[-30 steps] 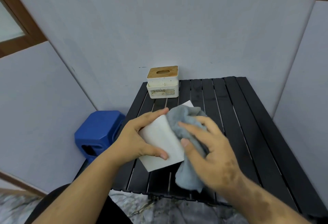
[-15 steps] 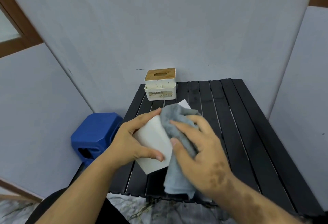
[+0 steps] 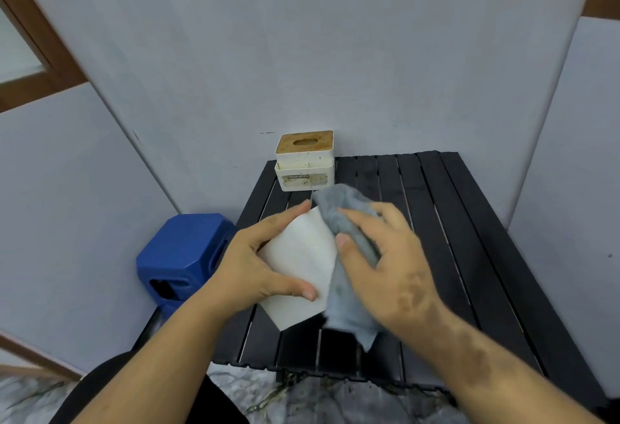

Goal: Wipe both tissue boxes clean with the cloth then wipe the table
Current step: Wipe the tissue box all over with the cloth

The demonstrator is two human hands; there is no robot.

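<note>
A plain white tissue box [image 3: 300, 257] is tilted above the near part of the black slatted table [image 3: 469, 256]. My left hand [image 3: 255, 266] grips it from the left, thumb across its near face and fingers along its far edge. My right hand [image 3: 385, 256] holds a grey cloth [image 3: 342, 219] against the box's right side; the cloth drapes over the top and hangs down below the hand. The second tissue box [image 3: 304, 162], white with a wooden slotted lid and dirt specks on its front, stands at the table's far left corner by the wall.
A blue plastic stool [image 3: 183, 256] stands on the floor left of the table. Grey partition walls close in behind and on both sides. The table's right half is bare slats. My dark-clad knee [image 3: 134, 390] is below the near edge.
My right hand has slid the cloth along the white box's right side, bunching more of it over the top corner. My left hand keeps its grip. The camera has shifted slightly.
</note>
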